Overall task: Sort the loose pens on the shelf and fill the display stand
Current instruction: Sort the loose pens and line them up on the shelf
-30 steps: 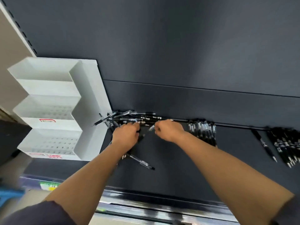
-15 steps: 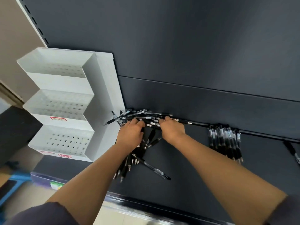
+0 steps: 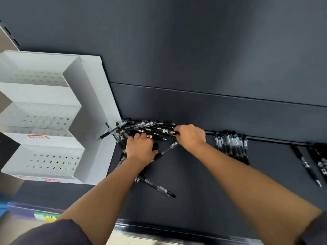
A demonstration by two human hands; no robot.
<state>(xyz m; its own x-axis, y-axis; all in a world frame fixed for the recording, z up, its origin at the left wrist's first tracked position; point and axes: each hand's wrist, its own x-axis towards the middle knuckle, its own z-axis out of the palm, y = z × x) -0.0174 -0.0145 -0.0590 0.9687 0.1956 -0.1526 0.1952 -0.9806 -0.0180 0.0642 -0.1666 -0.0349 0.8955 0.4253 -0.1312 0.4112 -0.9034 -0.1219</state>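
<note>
A tangled pile of black loose pens [image 3: 145, 128] lies on the dark shelf against the back panel, right beside the white tiered display stand [image 3: 88, 103]. My left hand [image 3: 140, 148] lies over the pile's near side with its fingers curled round a bundle of pens; their tips stick out below my wrist. My right hand [image 3: 191, 136] grips the right end of the pile, fingers curled over the pen ends. One pen [image 3: 156, 186] lies alone nearer the shelf's front. The stand's perforated tiers hold no pens.
A neat row of pens [image 3: 230, 145] lies to the right of my right hand. Further right are a single pen [image 3: 306, 165] and another group of pens [image 3: 321, 160] at the frame edge. The shelf's front lip [image 3: 159, 227] runs below my arms.
Both hands have closed in on the pile. The left hand now has a bundle of pens under it, and the right hand has shifted onto the pile's right end. The camera moved left.
</note>
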